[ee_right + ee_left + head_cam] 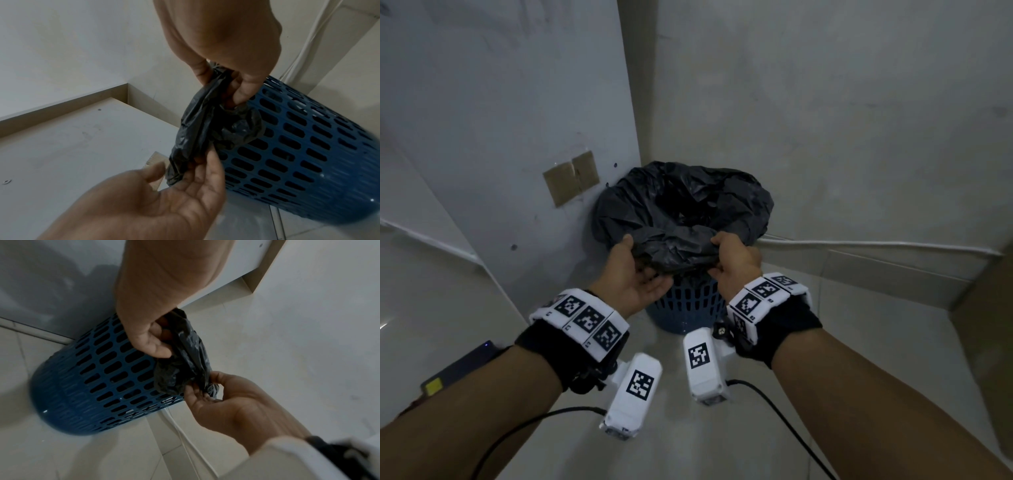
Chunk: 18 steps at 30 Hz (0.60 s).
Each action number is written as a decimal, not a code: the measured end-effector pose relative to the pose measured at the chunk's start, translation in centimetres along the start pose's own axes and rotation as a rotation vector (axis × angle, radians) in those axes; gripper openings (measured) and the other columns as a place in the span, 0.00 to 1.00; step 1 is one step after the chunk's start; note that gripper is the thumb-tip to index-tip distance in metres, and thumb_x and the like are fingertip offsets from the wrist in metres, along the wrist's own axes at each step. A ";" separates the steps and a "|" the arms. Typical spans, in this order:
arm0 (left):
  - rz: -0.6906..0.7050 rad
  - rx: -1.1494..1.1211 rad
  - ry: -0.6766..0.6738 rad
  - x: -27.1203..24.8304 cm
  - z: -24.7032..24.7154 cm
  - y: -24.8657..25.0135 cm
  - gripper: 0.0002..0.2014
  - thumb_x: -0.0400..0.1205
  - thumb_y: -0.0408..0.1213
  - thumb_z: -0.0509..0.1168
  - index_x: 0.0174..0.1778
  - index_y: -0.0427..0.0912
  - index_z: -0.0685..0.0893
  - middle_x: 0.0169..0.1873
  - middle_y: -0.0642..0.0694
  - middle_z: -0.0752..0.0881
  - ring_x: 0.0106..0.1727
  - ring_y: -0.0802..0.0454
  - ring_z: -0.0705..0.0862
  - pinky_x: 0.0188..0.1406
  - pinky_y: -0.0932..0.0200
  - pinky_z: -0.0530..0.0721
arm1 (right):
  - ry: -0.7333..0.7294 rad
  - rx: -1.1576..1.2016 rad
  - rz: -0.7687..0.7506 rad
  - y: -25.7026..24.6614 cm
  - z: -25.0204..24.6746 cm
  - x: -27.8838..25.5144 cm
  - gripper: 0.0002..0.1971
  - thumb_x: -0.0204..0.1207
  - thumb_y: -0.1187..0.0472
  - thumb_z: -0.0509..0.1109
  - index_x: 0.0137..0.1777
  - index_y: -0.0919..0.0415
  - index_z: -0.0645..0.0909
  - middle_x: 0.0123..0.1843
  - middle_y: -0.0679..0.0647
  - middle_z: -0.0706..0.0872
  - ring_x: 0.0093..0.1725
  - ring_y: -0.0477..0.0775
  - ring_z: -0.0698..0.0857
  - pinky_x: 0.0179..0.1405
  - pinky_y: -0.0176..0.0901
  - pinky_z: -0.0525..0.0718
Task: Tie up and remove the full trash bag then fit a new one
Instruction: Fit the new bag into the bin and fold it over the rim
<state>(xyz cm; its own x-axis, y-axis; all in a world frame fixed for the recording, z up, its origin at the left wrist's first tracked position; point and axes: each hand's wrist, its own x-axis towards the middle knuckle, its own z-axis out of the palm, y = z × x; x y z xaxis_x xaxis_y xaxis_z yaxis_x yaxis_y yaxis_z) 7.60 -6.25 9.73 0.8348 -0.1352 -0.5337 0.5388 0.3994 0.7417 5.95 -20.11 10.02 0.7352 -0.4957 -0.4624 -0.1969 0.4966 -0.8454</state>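
Head camera looks down into a room corner where pale walls (825, 120) meet a tiled floor (859, 359), with a brown taped patch (571, 177) on the left-hand panel. Standing on the floor in that corner is a blue perforated plastic bin (688, 306), lined with a black trash bag (681, 209) whose crumpled rim is folded out over the bin's top and hangs down its near side. A white cable (876, 244) runs along the base of the right wall.

Both forearms reach forward and down toward the near edge of the bin, each wrist carrying a white marker band and a camera block. Left hand (635, 274) is turned palm up under the bag's overhang, thumb raised against the plastic; in the left wrist view its fingers (153, 348) curl round a gathered fold of the bag. Right hand (736, 262) comes in knuckles up, and in the right wrist view its thumb and fingers (244, 91) pinch a bunched fold of the same rim. The two grips sit near each other along the front of the bin, with the plastic bunched between them.
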 end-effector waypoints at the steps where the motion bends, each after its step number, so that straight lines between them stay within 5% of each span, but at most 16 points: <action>1: 0.016 -0.043 -0.019 -0.3 0.0 0.0 0.21 0.86 0.52 0.55 0.65 0.39 0.76 0.54 0.39 0.82 0.54 0.44 0.80 0.54 0.49 0.80 | -0.003 -0.004 -0.005 -0.1 0.0 0.0 0.21 0.74 0.66 0.70 0.66 0.71 0.74 0.53 0.62 0.82 0.36 0.56 0.80 0.47 0.52 0.85; 5: 0.134 -0.051 -0.048 -0.3 0.1 -0.8 0.15 0.87 0.31 0.52 0.68 0.35 0.75 0.55 0.38 0.83 0.50 0.45 0.83 0.44 0.53 0.82 | -0.008 -0.005 -0.020 -0.1 0.1 0.0 0.20 0.73 0.67 0.70 0.65 0.71 0.76 0.52 0.63 0.83 0.36 0.56 0.81 0.50 0.56 0.87; 10: 0.180 -0.099 0.005 0.4 0.3 -1.2 0.19 0.89 0.27 0.48 0.77 0.33 0.68 0.71 0.36 0.76 0.69 0.40 0.77 0.60 0.46 0.77 | -0.009 0.002 -0.019 0.1 0.3 0.0 0.12 0.74 0.67 0.69 0.55 0.67 0.75 0.42 0.58 0.82 0.36 0.58 0.83 0.55 0.67 0.87; 12: 0.159 -0.094 0.038 0.8 0.2 -1.2 0.16 0.89 0.28 0.50 0.72 0.34 0.73 0.64 0.37 0.80 0.61 0.43 0.82 0.58 0.48 0.79 | -0.015 -0.010 -0.013 0.1 0.2 0.0 0.10 0.74 0.67 0.69 0.53 0.66 0.74 0.41 0.58 0.82 0.39 0.59 0.85 0.55 0.68 0.86; 15: 0.045 0.018 0.091 0.8 -0.1 -1.4 0.11 0.88 0.38 0.56 0.42 0.40 0.78 0.35 0.46 0.83 0.35 0.53 0.79 0.38 0.59 0.85 | -0.034 -0.030 -0.014 0.1 0.0 0.1 0.11 0.74 0.67 0.69 0.55 0.68 0.76 0.44 0.61 0.84 0.40 0.60 0.85 0.56 0.68 0.85; 17: -0.010 0.082 0.099 0.4 0.3 -1.5 0.15 0.88 0.42 0.57 0.37 0.42 0.77 0.21 0.49 0.81 0.34 0.54 0.78 0.38 0.58 0.83 | -0.038 -0.043 -0.017 0.2 -0.1 0.1 0.15 0.74 0.66 0.69 0.59 0.70 0.77 0.50 0.63 0.85 0.40 0.60 0.84 0.54 0.63 0.87; 18: -0.020 0.097 0.077 0.0 0.7 -1.5 0.13 0.89 0.42 0.55 0.42 0.42 0.78 0.22 0.49 0.82 0.36 0.53 0.80 0.44 0.57 0.83 | -0.036 -0.050 -0.024 0.2 -0.1 0.0 0.15 0.73 0.66 0.70 0.59 0.70 0.77 0.52 0.64 0.85 0.39 0.59 0.84 0.51 0.60 0.88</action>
<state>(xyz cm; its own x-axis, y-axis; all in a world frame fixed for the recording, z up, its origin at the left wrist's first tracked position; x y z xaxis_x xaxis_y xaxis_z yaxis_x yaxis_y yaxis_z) 6.90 -7.48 8.87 0.8146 -0.0702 -0.5758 0.5668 0.3068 0.7646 5.86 -20.12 9.82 0.7625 -0.4807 -0.4330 -0.2103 0.4487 -0.8686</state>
